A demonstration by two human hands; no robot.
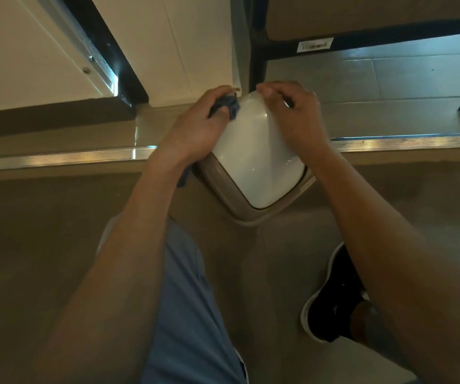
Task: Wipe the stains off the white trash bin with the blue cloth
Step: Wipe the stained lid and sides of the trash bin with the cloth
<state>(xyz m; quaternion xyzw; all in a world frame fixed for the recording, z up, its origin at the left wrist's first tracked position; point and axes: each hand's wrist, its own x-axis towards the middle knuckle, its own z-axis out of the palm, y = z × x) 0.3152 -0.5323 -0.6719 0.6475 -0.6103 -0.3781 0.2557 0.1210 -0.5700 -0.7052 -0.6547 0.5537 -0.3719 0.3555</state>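
The white trash bin [253, 159] stands on the floor below me, its glossy white lid set in a beige rim. My left hand [195, 126] grips the bunched blue cloth [227, 105] against the bin's far left corner; a loose end of the cloth hangs below my wrist. My right hand [292, 117] holds the bin's far right edge, fingers curled over the rim. No stains are plain to see on the lid.
A metal floor strip [389, 141] runs across the floor under the bin. A dark door frame [107, 48] and white panels stand at the left, black furniture legs [258, 59] behind the bin. My knee in blue trousers [190, 300] and black shoe [334, 300] are below.
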